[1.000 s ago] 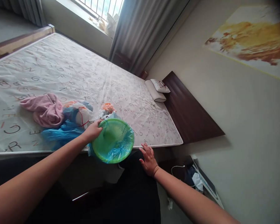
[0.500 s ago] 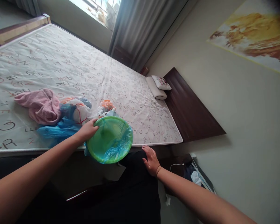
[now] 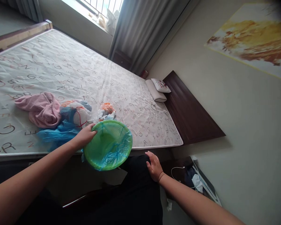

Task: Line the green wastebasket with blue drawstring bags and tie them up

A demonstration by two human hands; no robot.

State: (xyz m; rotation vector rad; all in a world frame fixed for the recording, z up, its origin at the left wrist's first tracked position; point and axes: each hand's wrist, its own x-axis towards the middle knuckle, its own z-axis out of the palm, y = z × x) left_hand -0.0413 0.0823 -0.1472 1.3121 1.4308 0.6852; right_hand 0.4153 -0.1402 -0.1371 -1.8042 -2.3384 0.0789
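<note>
A bedroom mattress point(image 3: 135, 90) printed with letters; at its near edge, the left hand's point(image 3: 85, 136) fingers grip a green basin point(image 3: 100, 142) lined with blue plastic point(image 3: 117, 153). The right hand point(image 3: 155, 168), empty, loosely spread, has drifted slightly farther from it; only the left grips it.

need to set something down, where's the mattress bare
The white lettered mattress is bare between the pink cloth and brown wooden footboard, and between the orange plastic bag and beige bolster. Crowded: the near side around the blue plastic bag, by the left hand holding a round green bin.
</note>
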